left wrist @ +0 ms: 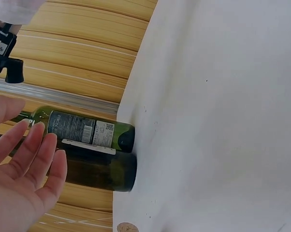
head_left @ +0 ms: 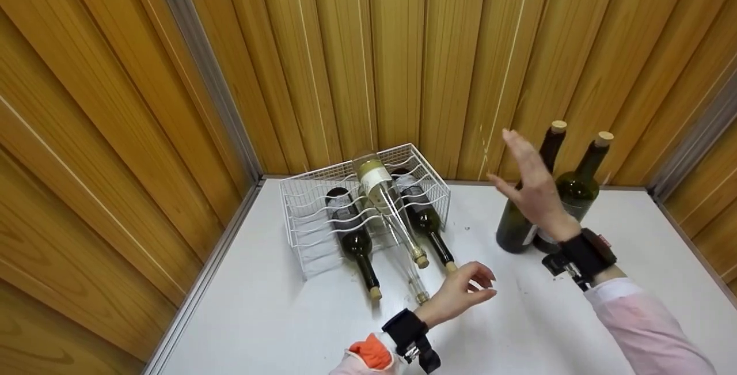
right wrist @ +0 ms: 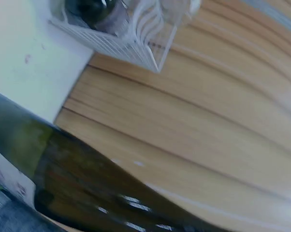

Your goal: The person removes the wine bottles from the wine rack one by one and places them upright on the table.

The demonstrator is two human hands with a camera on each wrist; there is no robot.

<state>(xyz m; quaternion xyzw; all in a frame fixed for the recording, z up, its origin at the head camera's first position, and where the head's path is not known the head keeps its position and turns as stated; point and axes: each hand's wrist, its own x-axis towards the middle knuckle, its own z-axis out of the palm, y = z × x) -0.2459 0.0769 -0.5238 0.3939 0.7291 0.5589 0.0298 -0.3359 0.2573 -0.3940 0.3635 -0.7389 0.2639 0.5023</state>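
My right hand [head_left: 538,190] is raised with fingers straight, overlapping two upright, corked wine bottles in the head view. One is a dark bottle [head_left: 514,228]; the other is a green bottle [head_left: 577,186] beside it. A bottle [right wrist: 102,179] fills the lower left of the right wrist view, where the hand itself is hidden. Nothing is held by my left hand [head_left: 458,293], whose fingers curve loosely near the bottle necks at the wire rack [head_left: 430,169]. The left wrist view shows those relaxed fingers [left wrist: 44,150] overlapping the standing bottles.
The white rack holds a dark bottle [head_left: 356,242] at left, another dark bottle [head_left: 427,219] at right, and between them a clear bottle [head_left: 375,176] above another clear one. Their corked necks point forward over the white table [head_left: 247,317]. Wood-patterned walls [head_left: 391,64] enclose the table.
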